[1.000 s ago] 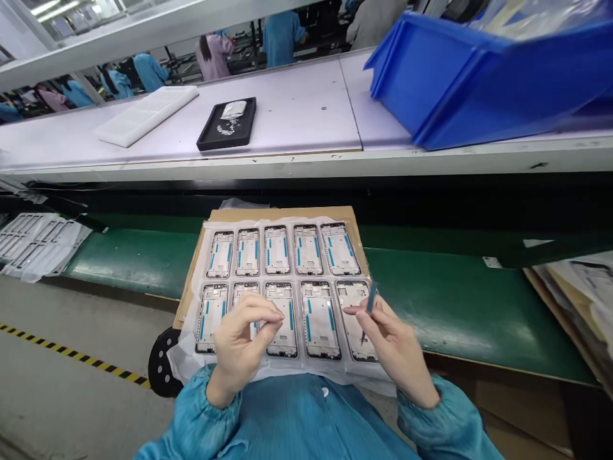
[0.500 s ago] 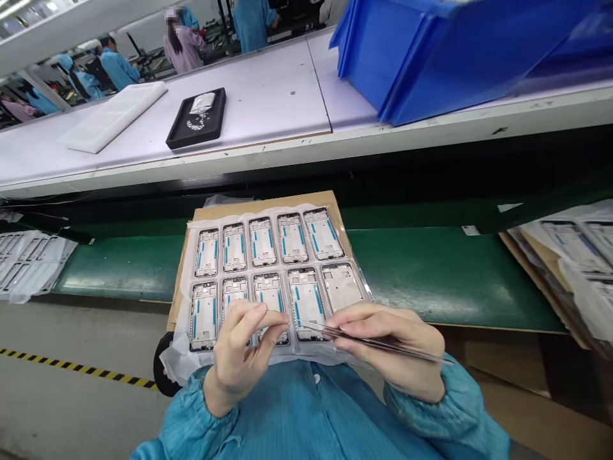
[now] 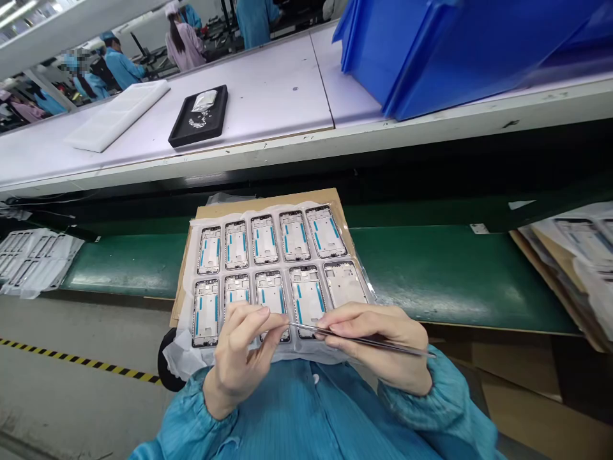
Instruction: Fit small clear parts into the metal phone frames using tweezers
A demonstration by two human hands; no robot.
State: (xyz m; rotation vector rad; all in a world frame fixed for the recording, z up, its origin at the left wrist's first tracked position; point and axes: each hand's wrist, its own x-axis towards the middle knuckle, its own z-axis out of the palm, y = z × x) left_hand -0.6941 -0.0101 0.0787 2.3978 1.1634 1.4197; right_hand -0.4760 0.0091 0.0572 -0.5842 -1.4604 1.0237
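My right hand (image 3: pixel 378 342) grips slim steel tweezers (image 3: pixel 364 341), which lie nearly level with their tip at my left fingertips. My left hand (image 3: pixel 242 354) is pinched shut, thumb against forefinger, with nothing visible between them. Both hands hover over the near row of phone mid-frames (image 3: pixel 306 300), which lie in two rows of several in a white plastic sheet (image 3: pixel 184 348) on cardboard (image 3: pixel 268 207). Most mid-frames show thin blue strips. The far right one in the near row (image 3: pixel 345 284) shows none. My hands hide the lower parts of some mid-frames.
Behind the green conveyor belt (image 3: pixel 431 275) runs a white bench with a black tray (image 3: pixel 177 131), a white foam block (image 3: pixel 117 116) and a large blue bin (image 3: pixel 431 57). Stacks of sheets lie at both sides. Several co-workers in blue gowns stand far behind.
The tweezers have swung from nearly upright to nearly level, their tip moving to my left fingertips. My right hand has turned with them. The view has shifted slightly.
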